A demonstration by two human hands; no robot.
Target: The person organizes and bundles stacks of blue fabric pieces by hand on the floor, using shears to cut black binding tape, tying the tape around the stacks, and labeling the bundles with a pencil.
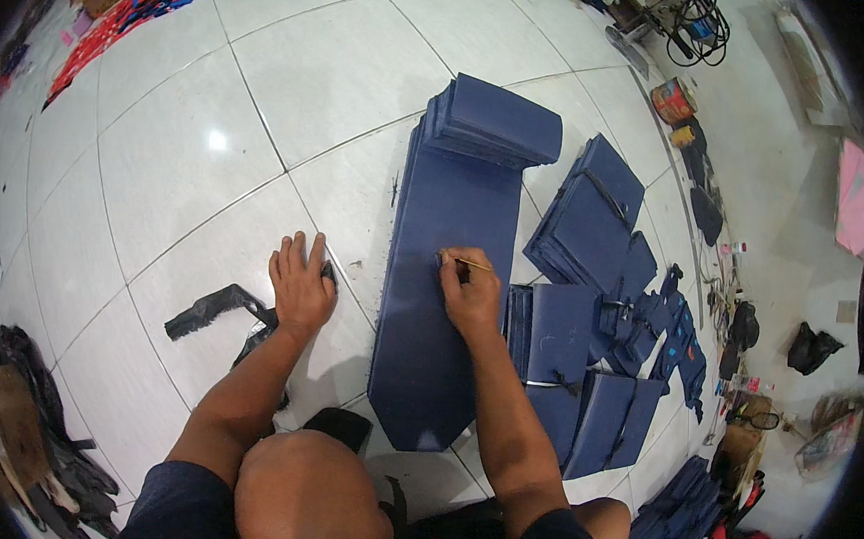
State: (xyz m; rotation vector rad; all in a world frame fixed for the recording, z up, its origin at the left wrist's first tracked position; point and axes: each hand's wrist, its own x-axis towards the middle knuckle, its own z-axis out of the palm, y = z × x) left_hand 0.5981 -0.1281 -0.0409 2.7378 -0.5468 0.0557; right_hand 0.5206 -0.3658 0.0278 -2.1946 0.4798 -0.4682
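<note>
A long stack of dark blue fabric pieces (452,221) lies on the tiled floor in front of me, its near end cut to a tapered point and its far end folded over (498,119). My right hand (472,294) rests on the stack, pinching a thin yellowish pencil (476,265) whose tip is too small to make out. To the left, my left hand (301,285) lies on the floor with fingers spread. A black strip (217,305) lies crumpled beside that wrist, and a small black bit shows at the hand's right edge.
Bundles of folded blue fabric (586,215), tied with dark strips, lie right of the stack. A corded power cutter (674,26) and a round tin (672,101) stand at the far right. Red-and-blue cloth (134,23) lies far left; a cardboard box (3,420) sits near left.
</note>
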